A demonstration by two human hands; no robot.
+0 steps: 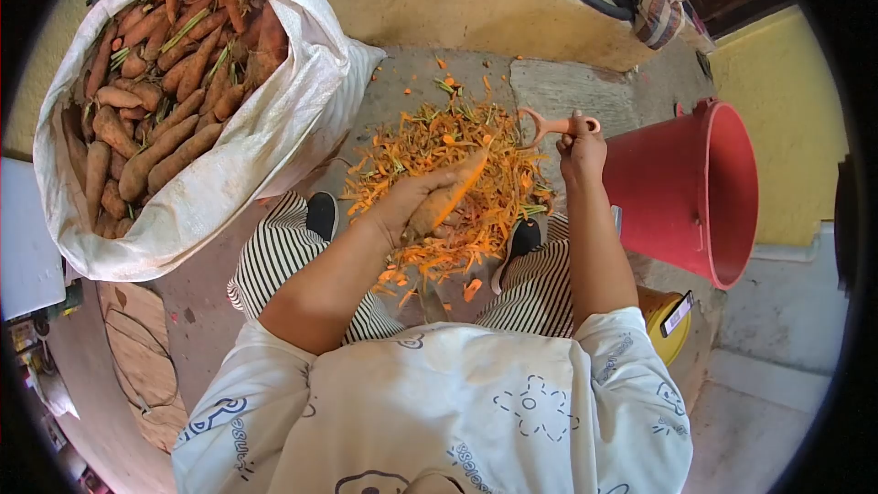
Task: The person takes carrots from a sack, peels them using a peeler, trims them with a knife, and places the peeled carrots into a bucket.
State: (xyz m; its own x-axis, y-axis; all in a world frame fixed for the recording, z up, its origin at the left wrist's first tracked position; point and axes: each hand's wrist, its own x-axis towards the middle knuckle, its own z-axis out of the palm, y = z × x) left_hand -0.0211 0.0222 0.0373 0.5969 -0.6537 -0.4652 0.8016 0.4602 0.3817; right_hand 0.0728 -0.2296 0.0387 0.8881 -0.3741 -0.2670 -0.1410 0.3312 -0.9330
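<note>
One carrot (468,179) is gripped by the left hand's (409,198) fingers, a peeler (540,124) by the right hand's (583,152), left of the bucket (651,185).

We can't see all of the carrot (465,183), because the left hand (407,204) covers part of it. The right hand (583,154) hides a bit of the peeler (551,125), whose blade is too small for us to make out. The peelings (393,163) hide the floor (398,80) below. The top carrots (178,163) hide what is deep in the sack (331,55). The shirt (439,412) runs off our bottom edge.
</note>
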